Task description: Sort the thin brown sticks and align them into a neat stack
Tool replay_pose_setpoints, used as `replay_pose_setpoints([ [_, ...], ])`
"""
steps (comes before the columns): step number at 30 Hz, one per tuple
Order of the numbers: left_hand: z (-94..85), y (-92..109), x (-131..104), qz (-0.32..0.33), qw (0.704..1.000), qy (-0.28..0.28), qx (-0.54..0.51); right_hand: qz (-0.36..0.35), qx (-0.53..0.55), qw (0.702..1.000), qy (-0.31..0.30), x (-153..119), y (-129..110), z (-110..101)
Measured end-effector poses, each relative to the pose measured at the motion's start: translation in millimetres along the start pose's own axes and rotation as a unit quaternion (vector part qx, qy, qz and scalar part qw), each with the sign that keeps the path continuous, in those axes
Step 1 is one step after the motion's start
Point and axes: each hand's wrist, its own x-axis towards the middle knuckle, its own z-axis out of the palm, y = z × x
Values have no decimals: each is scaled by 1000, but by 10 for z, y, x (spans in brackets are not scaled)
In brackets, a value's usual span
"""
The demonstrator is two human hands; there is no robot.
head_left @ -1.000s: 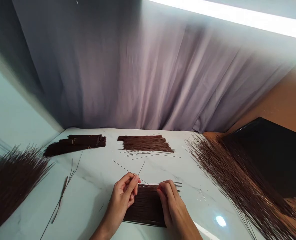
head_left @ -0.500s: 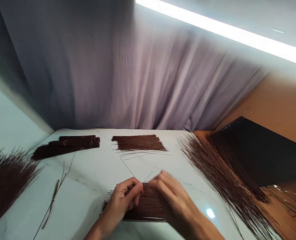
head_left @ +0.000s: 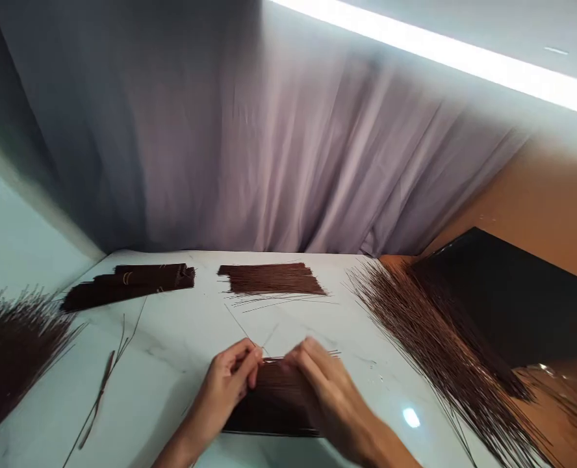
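My left hand is closed in a pinch on a thin dark brown stick, whose far end slants up and to the left over the white table. Below and between the hands lies a flat pile of thin dark brown sticks. My right hand has its fingers drawn together at the pile's upper edge. Its fingertips are somewhat blurred, and what they hold is hidden. Part of the pile is covered by both hands.
A smaller stick pile lies at the back of the table. Banded bundles are at back left, with a few crossed strips nearer. Long loose sticks fan out at left and right, beside a black sheet.
Both hands have shifted slightly left, the left one more. The stick in my left hand has moved left with it. The other piles stay where they were.
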Motion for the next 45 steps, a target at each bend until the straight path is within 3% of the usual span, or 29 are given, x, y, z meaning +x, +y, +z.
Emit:
replay_pose_setpoints([
  [2, -98, 64, -3, -7, 1000, -13, -9, 50, 76, 995, 36, -249, 51, 280],
  [4, -112, 90, -63, -25, 998, -51, -20, 96, 124, 988, -4, -302, 174, 372],
  [6, -41, 69, -126, -29, 995, -95, -30, 122, 122, 984, -37, -111, 262, 231],
  [8, 54, 27, -142, -42, 991, -121, -23, 89, 78, 992, -35, 182, 246, -11],
  [10, 105, -2, -104, -36, 994, -107, -13, 9, 14, 999, -43, 369, 139, -160],
  [12, 87, 7, -47, 2, 999, -45, -19, -35, -30, 998, -37, 322, 14, -102],
  [14, 30, 55, -16, 15, 999, 1, -40, -13, -18, 1000, -2, 83, -54, 116],
  [16, -12, 116, -37, 12, 999, 2, -44, 40, 33, 998, 34, -184, -33, 342],
  [18, -12, 159, -88, 0, 998, 7, -66, 99, 86, 991, 38, -330, 44, 435],
  [22, 49, 149, -140, -29, 991, -33, -126, 169, 124, 978, -1, -225, 163, 201],
  [26, 62, 86, -80, -30, 988, -45, -146, 141, 80, 987, -20, -86, 146, -8],
  [31, 54, 12, -38, 0, 994, -21, -107, 108, 26, 992, -68, -102, 86, -39],
  [37, 35, 21, -73, 23, 995, -53, -76, 127, 75, 977, -151, -59, 127, -279],
  [41, -4, 32, -121, 20, 997, -74, -30, 140, 87, 974, -154, -9, 224, -459],
  [45, -22, 16, -144, 60, 991, -76, 88, 111, 14, 981, -161, 31, 297, -588],
])
